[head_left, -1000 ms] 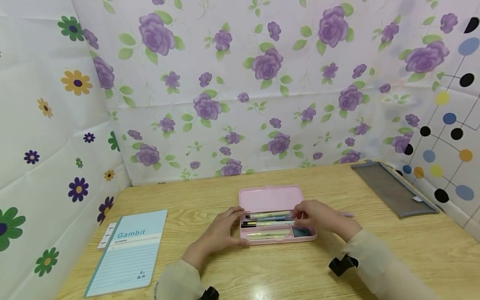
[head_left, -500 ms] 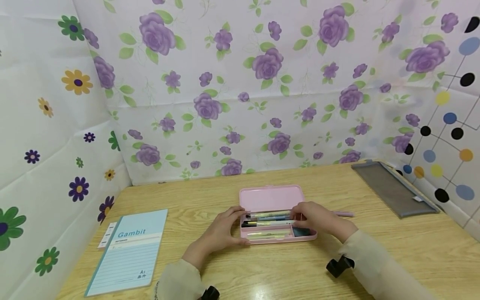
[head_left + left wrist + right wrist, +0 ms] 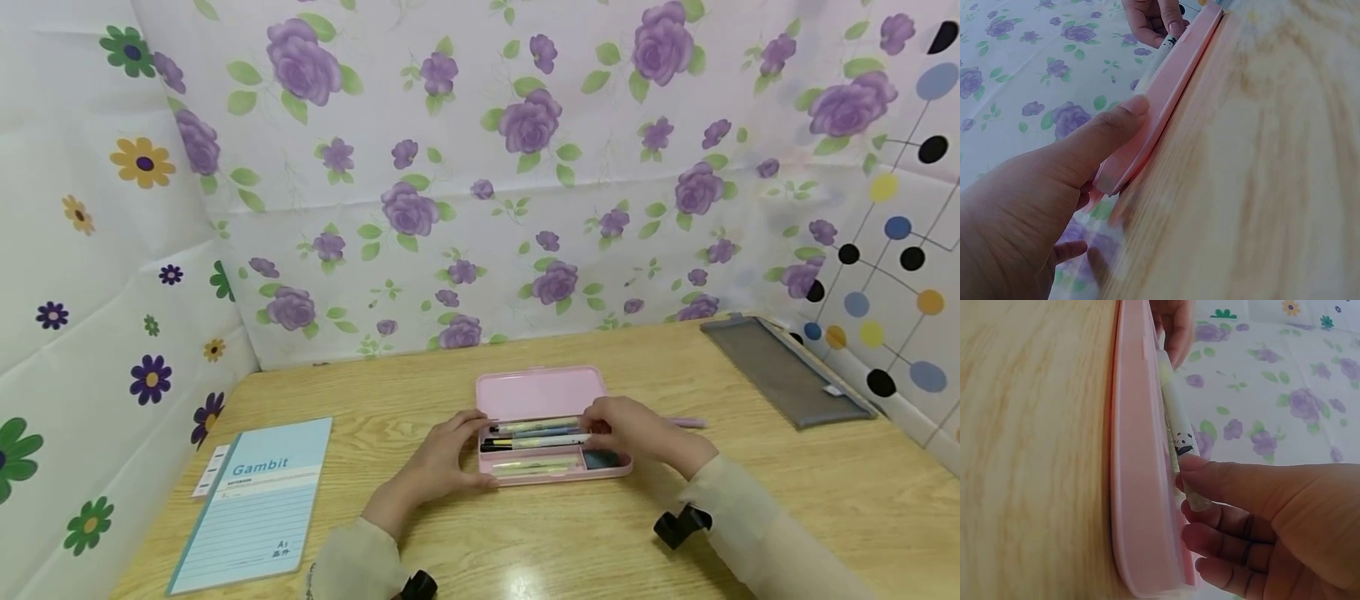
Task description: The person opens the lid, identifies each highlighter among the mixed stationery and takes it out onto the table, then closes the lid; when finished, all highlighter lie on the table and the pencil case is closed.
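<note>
A pink pencil case point(image 3: 540, 396) lies with its lid back on the wooden table, several pens and pencils inside. My left hand point(image 3: 431, 467) grips its left end, thumb on the front wall and fingers toward the back. Over the right half, my right hand point(image 3: 645, 433) pinches the end of a white pen point(image 3: 1175, 403) between thumb and fingers. A small panda print marks that pen, and its right end sits raised above the case wall in the right wrist view. A dark bluish item point(image 3: 602, 459) fills the small front-right compartment.
A light blue notebook point(image 3: 255, 508) lies at the left, with a white card point(image 3: 212, 471) partly under it. Behind the right wrist is a purple stick-like item point(image 3: 686, 422), partly hidden. A grey mesh pouch point(image 3: 787, 371) rests at the back right.
My right hand has shifted slightly left over the case, and the white pen's right end has risen a little. The left hand stays at the case's left end. The head view has shifted slightly.
</note>
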